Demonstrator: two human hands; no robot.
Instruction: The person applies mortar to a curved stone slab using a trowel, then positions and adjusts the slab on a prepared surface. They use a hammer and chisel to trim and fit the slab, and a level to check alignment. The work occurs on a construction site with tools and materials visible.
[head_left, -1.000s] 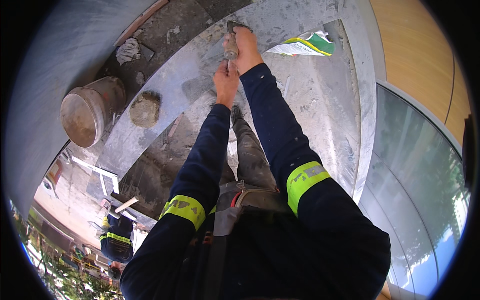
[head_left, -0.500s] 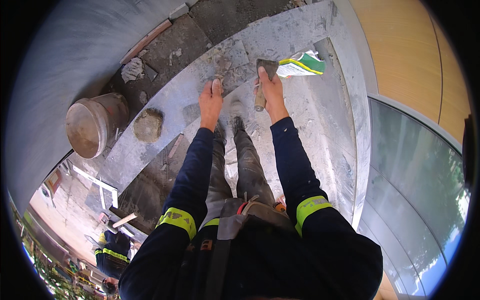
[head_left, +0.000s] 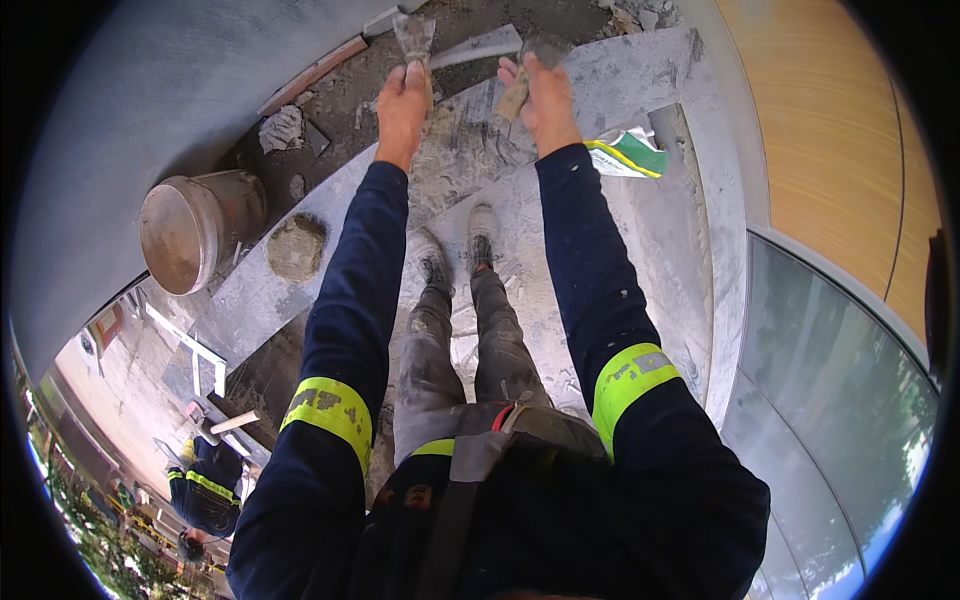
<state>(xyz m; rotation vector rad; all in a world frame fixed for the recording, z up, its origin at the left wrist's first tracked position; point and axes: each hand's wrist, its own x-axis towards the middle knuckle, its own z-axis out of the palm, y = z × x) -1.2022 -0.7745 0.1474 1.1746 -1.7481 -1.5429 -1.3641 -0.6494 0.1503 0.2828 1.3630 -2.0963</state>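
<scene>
Both arms reach far forward over the dusty floor. My left hand (head_left: 402, 112) is closed around a putty knife (head_left: 415, 38), whose mortar-smeared blade points away from me. Beside it, my right hand (head_left: 550, 105) grips a second putty knife (head_left: 512, 97) by its worn handle. The blade of that one is blurred and hard to make out against the dark ground. A gap separates the two tools. Below the hands lies a grey slab (head_left: 465, 150) with patches of mortar, and my dusty boots (head_left: 482, 222) stand on the floor behind it.
A dirty bucket (head_left: 180, 235) lies tipped at the left, near a lump of mortar (head_left: 296, 248). A torn green and white bag (head_left: 630, 155) lies at the right. A hammer (head_left: 232, 423) and another person (head_left: 208, 485) appear at lower left. Glass panels (head_left: 830, 390) border the right.
My hands have both moved forward and up in the view, with the putty knives. The left knife's blade now shows clearly. My view has shifted slightly, and my boots are more visible.
</scene>
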